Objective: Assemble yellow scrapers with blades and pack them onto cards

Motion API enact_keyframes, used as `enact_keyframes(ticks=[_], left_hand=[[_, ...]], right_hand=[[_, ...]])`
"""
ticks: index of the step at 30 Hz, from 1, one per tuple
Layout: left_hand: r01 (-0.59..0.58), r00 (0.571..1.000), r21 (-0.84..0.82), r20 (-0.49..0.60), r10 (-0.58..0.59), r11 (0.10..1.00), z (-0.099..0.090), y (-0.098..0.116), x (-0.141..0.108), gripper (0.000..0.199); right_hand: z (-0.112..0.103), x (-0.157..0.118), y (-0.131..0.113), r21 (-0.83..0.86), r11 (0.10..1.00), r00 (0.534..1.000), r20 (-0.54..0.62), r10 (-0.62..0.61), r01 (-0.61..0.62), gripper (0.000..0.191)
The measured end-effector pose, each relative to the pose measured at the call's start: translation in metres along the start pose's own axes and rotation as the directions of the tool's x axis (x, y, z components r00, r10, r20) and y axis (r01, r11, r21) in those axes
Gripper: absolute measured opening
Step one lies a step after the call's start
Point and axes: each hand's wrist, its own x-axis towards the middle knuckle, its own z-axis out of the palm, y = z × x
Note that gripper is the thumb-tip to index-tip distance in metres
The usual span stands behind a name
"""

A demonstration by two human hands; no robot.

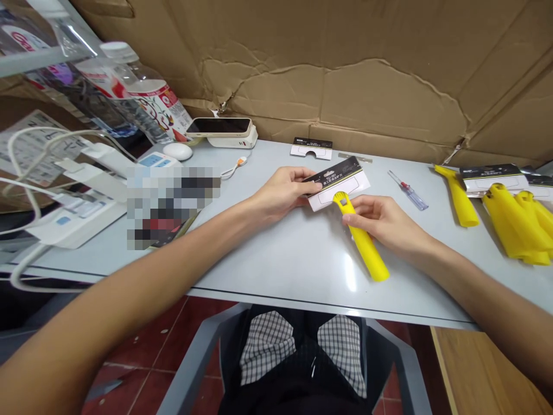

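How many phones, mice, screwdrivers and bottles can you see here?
Phone: 1
Computer mouse: 1
Small screwdriver: 1
Plastic bottle: 1
Total: 4

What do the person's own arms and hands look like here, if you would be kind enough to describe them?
Both forearms are bare, with no sleeve in view. The left hand and right hand wear no gloves, and no watch, ring or bracelet shows. Lower down, the person wears a black garment with black-and-white checked panels.
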Motion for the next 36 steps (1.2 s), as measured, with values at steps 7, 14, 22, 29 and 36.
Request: enact_keyframes(ticks=[7,14,22,29,36], left_hand=[[-0.253,0.967,0.567,0.140,0.211,0.784,-0.013,0.002,0.006,0.027],[-0.286,0.946,0.781,0.138,0.292,0.556,-0.008,-0.004,0.007,0.043],[-0.329,0.942,0.796,0.245,0.228,0.508,0.003,-0.005,0.016,0.033],[-0.450,0.877,0.768,0.284,0.387,0.456,0.003,-0.011,0.040,0.032],[-0.466,0.856,0.729,0.229,0.463,0.501,0.001,-0.021,0.047,0.022]], right_hand=[[0.002,-0.003,0.004,-0.118,0.993,0.994,-0.099,-0.035,0.023,0.052],[0.000,-0.006,0.007,-0.495,0.842,0.965,-0.027,-0.262,0.215,0.034],[0.010,-0.015,0.004,-0.662,0.719,0.969,0.049,-0.243,0.214,0.026],[-0.003,-0.008,0.005,-0.769,0.557,0.922,0.104,-0.374,0.313,0.036],[-0.009,-0.005,0.009,-0.837,0.503,0.934,0.027,-0.355,0.216,0.041]])
